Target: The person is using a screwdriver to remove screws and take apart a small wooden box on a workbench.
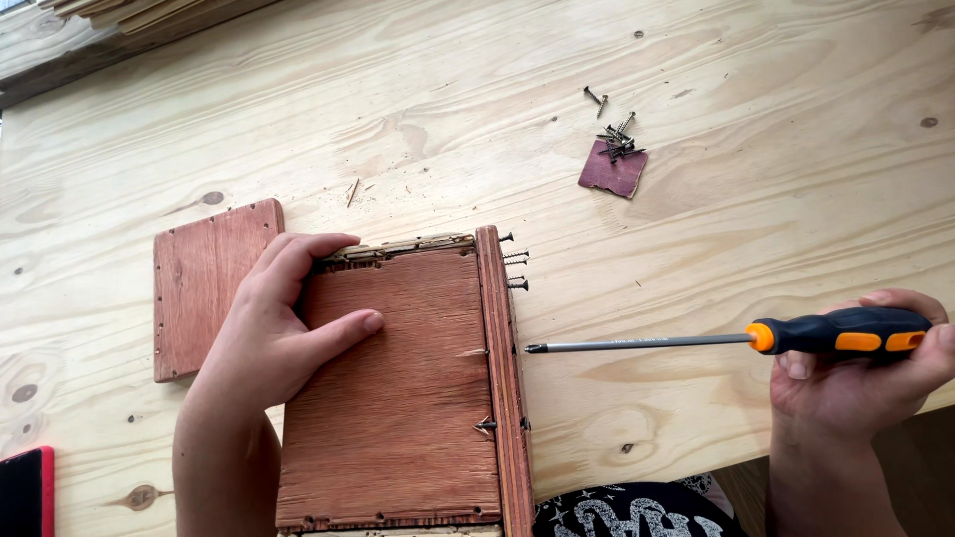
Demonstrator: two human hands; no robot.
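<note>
My left hand (284,323) lies flat on a reddish-brown plywood box piece (408,418), fingers curled over its upper left corner. Along the box's right side runs an upright side panel (505,378) with three screws (515,261) sticking out near its top. My right hand (860,373) grips a screwdriver (736,341) by its black and orange handle. The shaft points left, level, and its tip sits just right of the side panel without touching it.
A loose plywood panel (204,288) lies left of the box on the pale wooden table (716,239). A pile of dark screws (617,139) rests on and above a small red-brown square (613,171). A red-edged phone (25,492) sits at the lower left.
</note>
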